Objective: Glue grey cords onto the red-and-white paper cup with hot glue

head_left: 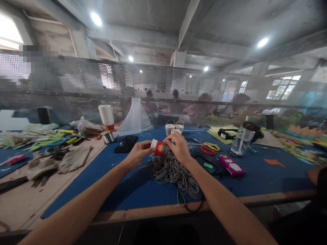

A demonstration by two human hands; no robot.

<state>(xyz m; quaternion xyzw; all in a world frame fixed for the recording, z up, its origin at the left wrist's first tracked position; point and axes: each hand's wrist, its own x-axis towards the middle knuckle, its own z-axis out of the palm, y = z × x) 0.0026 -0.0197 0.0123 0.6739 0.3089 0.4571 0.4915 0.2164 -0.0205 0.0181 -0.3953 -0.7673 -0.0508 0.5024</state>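
Observation:
A red paper cup with a white rim and a yellow emblem lies tilted on its side, held above the blue mat. The fingers of my left hand are closed on its rim end. Grey cord wraps around the other end of the cup. There my right hand pinches the cord against the cup, and a small blue piece shows between its fingers; what that piece is I cannot tell. Below both hands spreads a loose heap of grey cord.
Behind the hands stand small white cups with handles. Scissors, a magenta box and a clear tumbler are to the right. Leftward are a phone, stacked paper cups and gloves. A perforated screen closes the back.

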